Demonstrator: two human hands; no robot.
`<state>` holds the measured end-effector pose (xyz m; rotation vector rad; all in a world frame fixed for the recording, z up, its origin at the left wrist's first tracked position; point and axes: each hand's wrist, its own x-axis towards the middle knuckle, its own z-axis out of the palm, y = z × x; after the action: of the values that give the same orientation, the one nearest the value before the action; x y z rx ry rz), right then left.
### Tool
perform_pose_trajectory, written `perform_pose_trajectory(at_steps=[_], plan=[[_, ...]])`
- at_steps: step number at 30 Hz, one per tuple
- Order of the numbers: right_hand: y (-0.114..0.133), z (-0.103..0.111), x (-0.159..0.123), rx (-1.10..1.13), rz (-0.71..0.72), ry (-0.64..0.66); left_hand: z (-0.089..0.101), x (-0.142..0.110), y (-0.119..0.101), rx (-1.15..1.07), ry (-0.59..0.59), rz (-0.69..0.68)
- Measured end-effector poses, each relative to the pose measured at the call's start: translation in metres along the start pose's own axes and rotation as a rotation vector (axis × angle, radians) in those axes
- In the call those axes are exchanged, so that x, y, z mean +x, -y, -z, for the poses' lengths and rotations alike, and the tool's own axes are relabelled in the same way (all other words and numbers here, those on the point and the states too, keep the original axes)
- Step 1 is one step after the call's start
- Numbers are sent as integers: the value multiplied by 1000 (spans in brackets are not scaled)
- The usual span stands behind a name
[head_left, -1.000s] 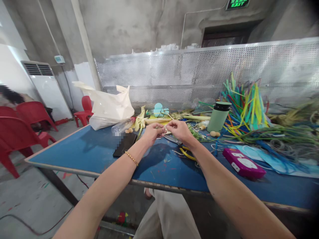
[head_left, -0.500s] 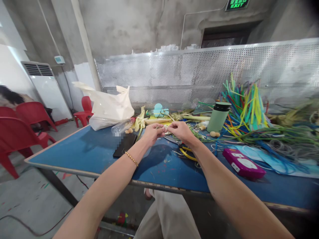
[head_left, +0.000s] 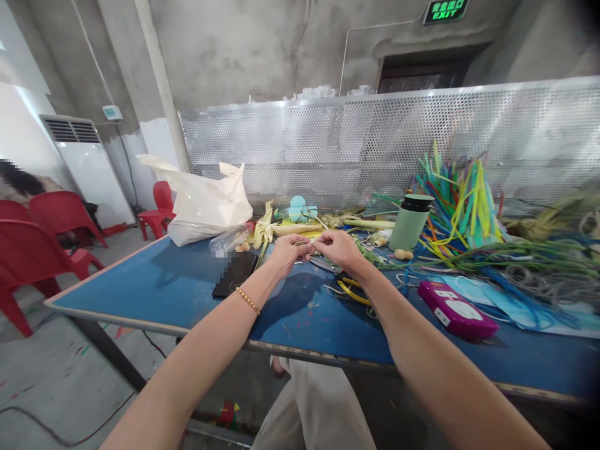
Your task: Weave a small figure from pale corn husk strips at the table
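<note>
My left hand (head_left: pixel 289 251) and my right hand (head_left: pixel 338 248) meet above the blue table (head_left: pixel 154 287), fingertips almost touching. Both are closed in a pinch on a small pale piece between them, too small to name. A gold bead bracelet (head_left: pixel 247 299) circles my left wrist. Scissors with yellow handles (head_left: pixel 349 289) lie on the table just under my right wrist. A black phone (head_left: pixel 234 272) lies flat left of my left hand.
A green flask (head_left: pixel 411 220) stands right of my hands, with a bundle of coloured strips (head_left: pixel 462 200) and green fibres behind it. A magenta box (head_left: pixel 457 309) lies near the front right. A white bag (head_left: pixel 206 200), clear bottle (head_left: pixel 228 238) and palm leaves (head_left: pixel 265 226) sit behind. Red chairs (head_left: pixel 32 244) stand left.
My hands have stayed together, fingers working slightly on the small piece. The view has tilted down a little.
</note>
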<state>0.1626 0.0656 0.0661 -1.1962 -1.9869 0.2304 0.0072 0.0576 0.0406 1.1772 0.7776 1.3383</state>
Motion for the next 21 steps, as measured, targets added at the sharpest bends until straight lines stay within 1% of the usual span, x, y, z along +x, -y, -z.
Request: perform_pose_trajectory(at_steps=[7, 11, 14, 17, 21], plan=[[1, 0, 2, -75, 7, 10, -3, 0, -1, 15, -19, 11], [1, 0, 2, -78, 15, -3, -2, 0, -1, 1, -28, -5], [1, 0, 2, -80, 22, -10, -2, -1, -2, -4, -37, 10], [0, -2, 3, -119, 63, -4, -2, -1, -3, -1, -28, 29], [-3, -3, 3, -153, 110, 20, -2, 0, -1, 34, -31, 22]])
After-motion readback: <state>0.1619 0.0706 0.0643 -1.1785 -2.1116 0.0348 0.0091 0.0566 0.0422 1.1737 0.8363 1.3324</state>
